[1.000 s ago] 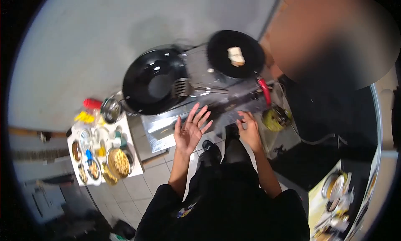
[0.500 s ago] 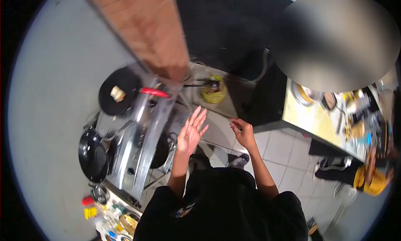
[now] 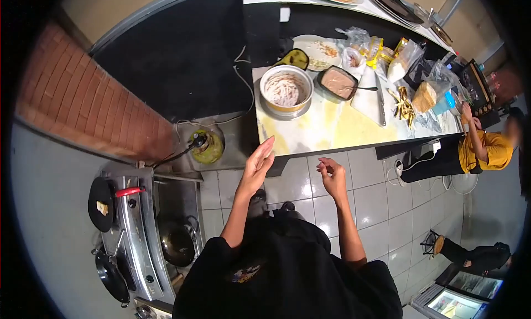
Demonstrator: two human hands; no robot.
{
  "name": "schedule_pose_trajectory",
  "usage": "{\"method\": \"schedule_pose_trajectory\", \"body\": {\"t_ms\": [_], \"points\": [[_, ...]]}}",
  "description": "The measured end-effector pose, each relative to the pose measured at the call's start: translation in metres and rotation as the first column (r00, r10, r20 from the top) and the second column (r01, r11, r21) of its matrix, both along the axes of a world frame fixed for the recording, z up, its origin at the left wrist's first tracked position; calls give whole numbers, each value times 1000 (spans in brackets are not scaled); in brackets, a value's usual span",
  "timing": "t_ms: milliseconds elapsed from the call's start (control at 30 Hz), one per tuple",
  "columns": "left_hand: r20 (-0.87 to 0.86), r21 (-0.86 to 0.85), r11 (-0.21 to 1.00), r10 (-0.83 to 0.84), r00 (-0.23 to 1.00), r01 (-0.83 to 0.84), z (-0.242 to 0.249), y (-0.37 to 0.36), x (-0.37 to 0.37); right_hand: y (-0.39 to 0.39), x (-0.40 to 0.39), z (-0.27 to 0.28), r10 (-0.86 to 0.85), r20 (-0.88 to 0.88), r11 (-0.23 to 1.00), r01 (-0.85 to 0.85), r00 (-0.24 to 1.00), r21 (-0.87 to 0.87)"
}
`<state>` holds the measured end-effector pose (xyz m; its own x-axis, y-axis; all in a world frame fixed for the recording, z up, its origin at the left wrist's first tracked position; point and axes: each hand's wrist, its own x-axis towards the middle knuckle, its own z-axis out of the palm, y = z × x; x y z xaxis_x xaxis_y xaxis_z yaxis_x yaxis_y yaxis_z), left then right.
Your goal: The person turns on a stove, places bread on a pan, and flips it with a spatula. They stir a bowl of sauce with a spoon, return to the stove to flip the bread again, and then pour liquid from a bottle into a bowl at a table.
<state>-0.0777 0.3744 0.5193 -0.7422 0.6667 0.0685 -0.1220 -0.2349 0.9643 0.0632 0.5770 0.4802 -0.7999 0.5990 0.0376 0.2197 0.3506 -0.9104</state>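
Note:
My left hand (image 3: 257,167) is held out in front of me with its fingers stretched, in the air and short of the table's front edge. Nothing is in it. My right hand (image 3: 333,176) is over the tiled floor, its fingers curled in towards the thumb; whatever they may hold is hidden. Nearest beyond both hands is the marble-topped table (image 3: 343,132). On it stand a round pot (image 3: 286,89) with pale smears inside and a dark square dish (image 3: 338,83) of pinkish paste with a spoon in it.
A knife (image 3: 381,106) lies on a white cutting board (image 3: 366,100), beside peelings and bags. At left, a gas stove (image 3: 138,225) carries a flat black pan (image 3: 101,205) and a wok (image 3: 112,277). A green gas cylinder (image 3: 207,147) stands behind. A person in yellow (image 3: 492,150) works at right.
My view has swung to the right, away from the stove and towards the table. My left hand has turned from palm showing to edge-on. The right stays curled.

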Motion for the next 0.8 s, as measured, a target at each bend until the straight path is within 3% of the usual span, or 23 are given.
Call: {"method": "schedule_pose_trajectory", "body": {"t_ms": [333, 433, 533, 600, 733, 800], "points": [[-129, 13, 999, -36, 991, 38, 37, 81, -108, 54, -46, 9, -129, -45, 991, 130, 991, 17], [-111, 15, 996, -87, 990, 89, 50, 109, -140, 70, -62, 14, -177, -62, 983, 174, 982, -58], [-148, -48, 982, -190, 971, 185, 55, 138, -168, 86, -81, 16, -190, -89, 981, 187, 978, -43], [-280, -153, 968, -238, 930, 201, 49, 160, -185, 94, -91, 19, -194, -70, 979, 189, 979, -70], [-480, -419, 895, -363, 798, 155, 39, 201, -221, 114, -113, 20, -185, -105, 980, 176, 977, -88], [-574, -468, 880, -373, 729, 81, 26, 222, -238, 127, -118, 16, -188, -126, 980, 178, 974, -87]]}}
